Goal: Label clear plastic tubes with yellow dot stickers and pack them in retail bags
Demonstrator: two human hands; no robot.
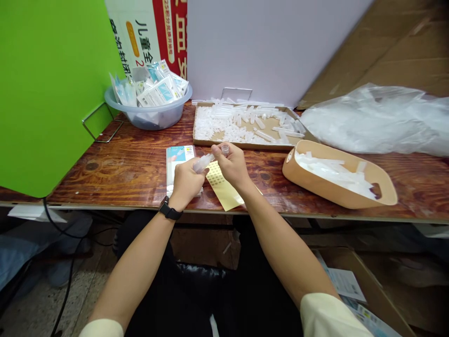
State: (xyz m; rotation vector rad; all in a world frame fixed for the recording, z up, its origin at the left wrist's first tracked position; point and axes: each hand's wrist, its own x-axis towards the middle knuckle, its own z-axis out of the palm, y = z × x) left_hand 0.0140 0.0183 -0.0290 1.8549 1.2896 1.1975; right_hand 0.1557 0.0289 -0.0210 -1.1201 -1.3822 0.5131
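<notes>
A translucent plastic tube (203, 164) is clenched in the left grip (185, 182), held just above a yellow dotted sheet (224, 192) on the wooden counter (105, 173). A small clear cap (225, 150) is pinched in the right grip (233, 164), just beside the tube. A cardboard tray (270, 148) of loose tubes (242, 124) is set beyond the tube.

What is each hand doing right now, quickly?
Left hand: closed, holding a frosted plastic tube.
Right hand: closed, pinching a small clear plastic cap.
</notes>
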